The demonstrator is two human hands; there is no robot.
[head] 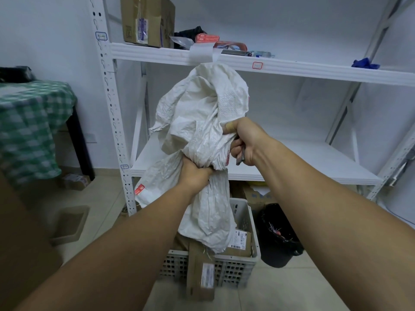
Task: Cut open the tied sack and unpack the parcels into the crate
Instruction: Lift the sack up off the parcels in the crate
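I hold a crumpled white woven sack (202, 113) up in the air in front of the shelving. My left hand (195, 173) grips its bunched middle, and my right hand (244, 142) grips the fabric just to the right and higher; a small grey object shows under its fingers. The sack's lower end hangs into a grey slatted plastic crate (247, 263) on the floor. Brown cardboard parcels lie in the crate, one with a white label (240, 242), and a long parcel (199, 277) leans over its front wall.
White metal shelving (292, 68) stands behind, with boxes and small items on the upper shelf. A black bin (276, 239) stands right of the crate. A table with a green checked cloth (31, 122) is at the left. A grey tray (69, 223) lies on the tiled floor.
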